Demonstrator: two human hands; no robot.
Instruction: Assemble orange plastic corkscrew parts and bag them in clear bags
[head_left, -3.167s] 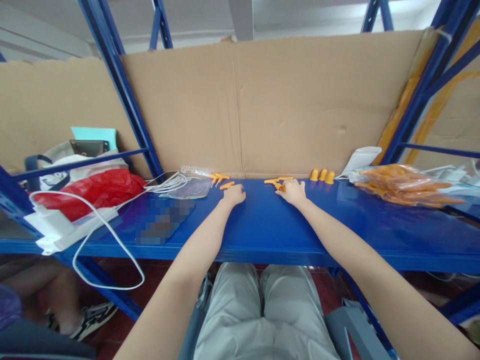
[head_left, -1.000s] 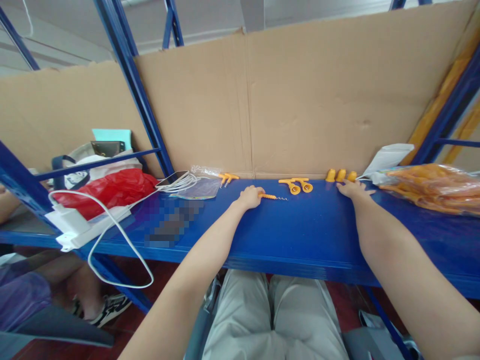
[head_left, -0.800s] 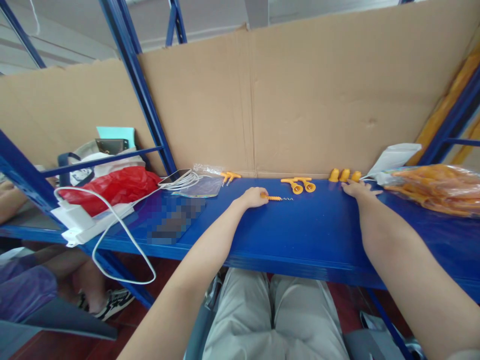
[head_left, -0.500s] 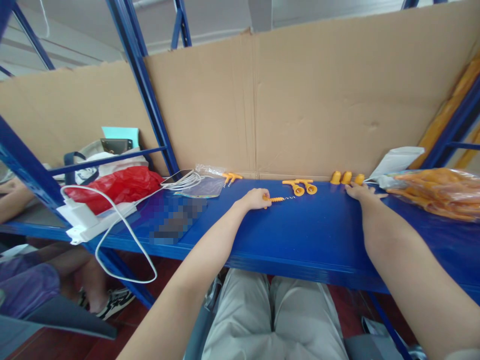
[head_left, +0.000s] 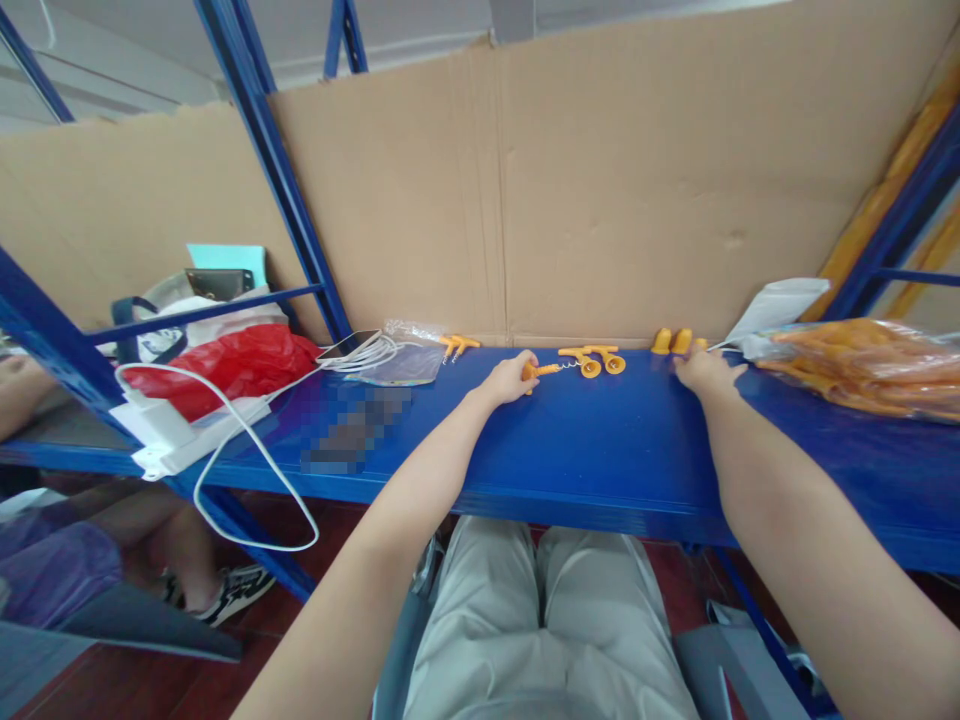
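Note:
My left hand [head_left: 511, 378] is closed around the handle of an orange corkscrew [head_left: 546, 369]. Its metal spiral points right, toward two orange corkscrews with bell-shaped collars [head_left: 600, 362] lying on the blue table. Farther right, my right hand [head_left: 709, 372] has its fingers at an orange bell-shaped cap [head_left: 701, 343], which they partly hide; the little finger sticks out to the side. Two similar orange caps [head_left: 672, 341] stand just left of those fingers. Near the back edge, left of my left hand, lie orange T-handles with metal spirals [head_left: 458, 346].
A clear bag of orange parts [head_left: 862, 365] lies at the right, beside a white packet [head_left: 780, 305]. At left are a clear plastic bag [head_left: 409, 364], a white power strip [head_left: 187, 435] with a hanging cable, and a red bag [head_left: 232, 365]. Cardboard [head_left: 637, 180] lines the back. Another person sits at far left.
The view has shifted slightly. My left hand has brought the corkscrew's spiral closer to the collared corkscrews. My right hand has moved a little left and covers more of the third cap.

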